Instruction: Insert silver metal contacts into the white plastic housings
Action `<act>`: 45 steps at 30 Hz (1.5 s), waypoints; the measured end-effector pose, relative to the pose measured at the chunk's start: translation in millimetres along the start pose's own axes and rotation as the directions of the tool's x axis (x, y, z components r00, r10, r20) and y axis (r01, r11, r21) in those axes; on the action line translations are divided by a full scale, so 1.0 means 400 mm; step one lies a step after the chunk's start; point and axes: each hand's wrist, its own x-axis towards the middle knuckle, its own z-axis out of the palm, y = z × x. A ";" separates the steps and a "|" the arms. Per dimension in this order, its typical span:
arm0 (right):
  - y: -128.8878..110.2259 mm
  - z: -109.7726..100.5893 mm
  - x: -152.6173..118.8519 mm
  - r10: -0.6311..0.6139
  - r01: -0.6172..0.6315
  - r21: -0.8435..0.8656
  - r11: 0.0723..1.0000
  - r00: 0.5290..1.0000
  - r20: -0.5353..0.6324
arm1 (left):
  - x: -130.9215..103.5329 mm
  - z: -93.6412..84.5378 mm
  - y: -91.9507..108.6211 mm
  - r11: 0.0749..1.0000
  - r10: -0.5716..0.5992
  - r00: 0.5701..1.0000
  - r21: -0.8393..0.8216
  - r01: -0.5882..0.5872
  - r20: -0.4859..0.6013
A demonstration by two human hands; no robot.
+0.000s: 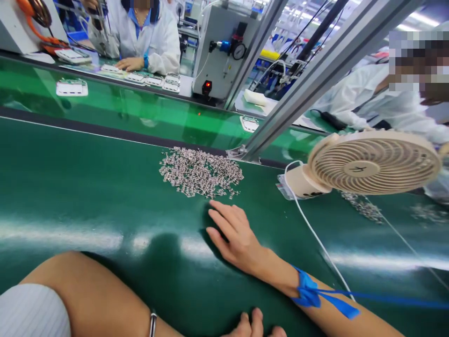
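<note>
While the right hand (238, 238) sits at the near edge of the metal-part pile (199, 171), we note a beige desk fan (375, 161) to its right; its white cord (321, 245) runs down the green worktop (87, 187) and passes behind the right forearm; an aluminium post (301, 89) stands just beside the pile's far right edge, slanting across our view of a co-worker in white on the right; past a dark rail we get a green conveyor belt (140, 110) with white rectangular panels (72, 87) on it, then a grey cabinet (222, 61) with a pressure gauge (239, 51) and a red-lit switch (207, 86); another co-worker's hand (131, 64) rests by more panels.

We have the pile on the worktop, centre, against the rail: many tiny silvery pieces, flat heap, loose ones at the edges; right fingers spread, thumb apart, contact with the pile we cannot tell; left hand (254, 325) is cut by the bottom edge, fingers bent, grip we cannot tell.

We see a dark logo on the fan's hub, not readable for us; print on the plastic bag (286, 187) at its base is too small.
</note>
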 end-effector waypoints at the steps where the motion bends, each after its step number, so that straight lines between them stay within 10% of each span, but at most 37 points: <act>1: 0.013 -0.002 -0.006 0.033 -0.034 -0.024 0.999 0.998 -0.058 | 0.012 -0.003 0.012 0.999 0.043 0.998 -0.021 -0.043 0.040; 3: 0.040 -0.002 -0.012 0.084 -0.096 -0.070 0.993 0.985 -0.149 | 0.033 -0.009 0.032 0.995 0.049 0.996 -0.085 -0.043 0.068; 8: 0.123 0.014 -0.019 0.274 -0.290 -0.129 0.948 0.953 -0.128 | 0.015 -0.006 -0.003 0.892 -0.378 0.924 -0.294 0.345 -0.062; 17: 0.142 0.022 -0.019 0.301 -0.305 -0.107 0.946 0.952 -0.051 | -0.027 0.006 -0.080 0.769 -0.599 0.787 -0.375 0.517 -0.144; 21: 0.143 0.023 -0.022 0.284 -0.285 -0.090 0.954 0.959 -0.018 | -0.006 0.008 -0.047 0.818 -0.524 0.846 -0.335 0.468 -0.096; 26: 0.156 0.032 -0.013 0.359 -0.359 -0.030 0.933 0.933 -0.021 | -0.043 0.005 -0.098 0.762 -0.619 0.776 -0.334 0.555 -0.121; 32: 0.164 0.035 0.026 0.441 -0.437 -0.085 0.895 0.897 0.025 | -0.088 -0.006 -0.175 0.789 -0.534 0.841 -0.407 0.461 -0.084; 45: 0.187 0.053 0.013 0.337 -0.341 -0.033 0.940 0.938 -0.081 | -0.095 0.006 -0.160 0.803 -0.506 0.857 -0.417 0.425 -0.101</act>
